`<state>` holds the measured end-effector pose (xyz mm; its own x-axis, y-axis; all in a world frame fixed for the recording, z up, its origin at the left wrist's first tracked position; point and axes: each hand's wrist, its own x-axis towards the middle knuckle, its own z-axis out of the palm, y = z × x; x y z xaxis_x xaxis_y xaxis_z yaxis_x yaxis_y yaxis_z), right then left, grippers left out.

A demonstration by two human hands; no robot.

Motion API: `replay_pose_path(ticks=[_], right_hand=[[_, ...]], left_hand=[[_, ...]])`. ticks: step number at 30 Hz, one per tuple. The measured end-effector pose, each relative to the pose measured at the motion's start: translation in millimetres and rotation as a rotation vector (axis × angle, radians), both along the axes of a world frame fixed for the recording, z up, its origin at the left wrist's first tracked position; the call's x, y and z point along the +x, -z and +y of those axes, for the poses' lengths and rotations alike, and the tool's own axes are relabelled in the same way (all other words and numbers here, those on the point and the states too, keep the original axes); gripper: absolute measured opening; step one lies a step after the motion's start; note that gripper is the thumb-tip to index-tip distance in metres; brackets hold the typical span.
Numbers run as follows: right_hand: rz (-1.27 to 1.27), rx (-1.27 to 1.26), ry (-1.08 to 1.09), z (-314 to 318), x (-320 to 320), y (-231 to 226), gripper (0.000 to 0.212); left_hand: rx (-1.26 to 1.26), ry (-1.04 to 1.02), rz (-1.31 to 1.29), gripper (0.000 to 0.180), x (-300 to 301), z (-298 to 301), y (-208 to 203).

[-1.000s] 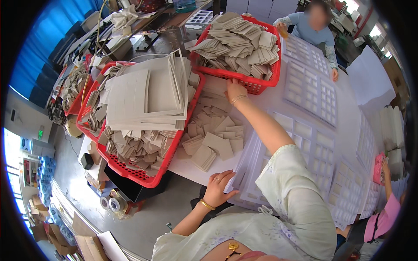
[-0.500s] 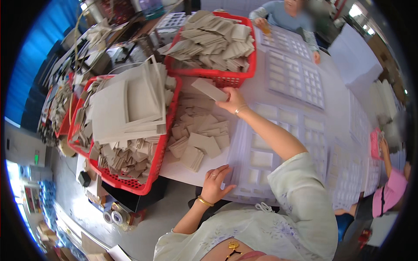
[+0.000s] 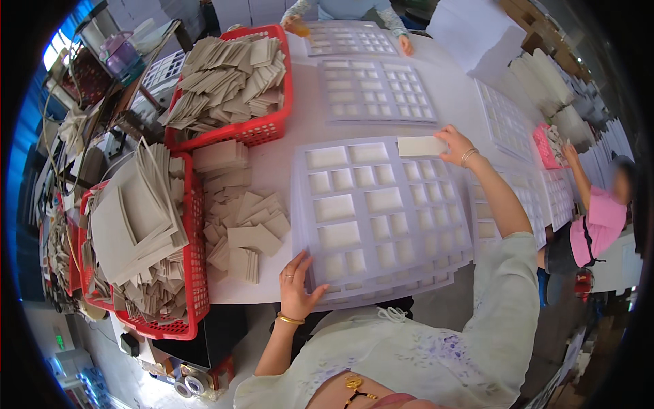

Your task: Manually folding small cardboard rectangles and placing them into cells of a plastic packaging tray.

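My right hand (image 3: 458,146) pinches one end of a flat, pale rectangular card (image 3: 419,146). The card is over the upper right of a stack of white sheets (image 3: 358,213) with rows of rectangular pockets. At the stack's lower left corner is my left hand (image 3: 300,283), fingers spread, holding nothing; its fingertips are at the sheet edge. Left of the stack, a loose pile of grey cards (image 3: 255,238) lies on the table, with a neater card stack (image 3: 220,155) behind it.
Two red baskets, a far one (image 3: 272,128) and a nearer one (image 3: 196,252), hold many grey card pieces. Further pocketed sheets (image 3: 377,92) lie across the table. A person in blue (image 3: 347,9) is opposite; another in pink (image 3: 605,217) works at right beside a pink basket (image 3: 545,146).
My right hand has carried the card rightward from beside the card pile to over the pocketed sheets. The view has turned right. My left hand stays near the stack's corner.
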<state>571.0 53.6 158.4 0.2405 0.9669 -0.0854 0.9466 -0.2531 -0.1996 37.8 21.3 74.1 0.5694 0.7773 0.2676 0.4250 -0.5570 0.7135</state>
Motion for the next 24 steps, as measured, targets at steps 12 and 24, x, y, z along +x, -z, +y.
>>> replay_pose_path(ticks=[12, 24], right_hand=[[-0.219, -0.173, -0.154, 26, 11, 22, 0.06], [0.464, 0.276, 0.181, 15, 59, 64, 0.038]], left_hand=[[0.003, -0.02, 0.098, 0.071, 3, -10, -10], [-0.015, -0.019, 0.102, 0.07, 5, -10, -14]])
